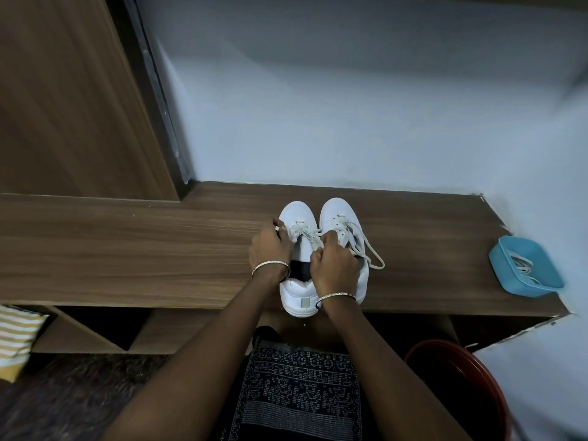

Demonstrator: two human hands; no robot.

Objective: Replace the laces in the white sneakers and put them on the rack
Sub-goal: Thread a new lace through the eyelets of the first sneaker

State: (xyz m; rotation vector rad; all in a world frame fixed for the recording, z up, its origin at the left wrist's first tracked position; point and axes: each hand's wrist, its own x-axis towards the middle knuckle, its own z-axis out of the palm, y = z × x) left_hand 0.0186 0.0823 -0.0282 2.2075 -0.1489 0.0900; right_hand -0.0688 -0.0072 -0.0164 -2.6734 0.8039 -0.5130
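Note:
Two white sneakers stand side by side on the wooden shelf top (127, 249), toes pointing away from me. Over the left sneaker (297, 214), my left hand (269, 248) pinches one end of its white lace (302, 232) at the left side. My right hand (332, 265) grips the other part of that lace over the tongue. The right sneaker (339, 211) is laced, and a loose lace loop (374, 257) trails off its right side. Both hands hide the middle of the shoes.
A blue plastic tray (525, 265) holding spare white laces sits at the shelf's right end. Open shelf compartments (95, 329) lie below the top, with a striped cloth (16, 338) at the far left. A red bucket (461, 383) stands at the lower right. A wooden panel (63, 90) rises at the left.

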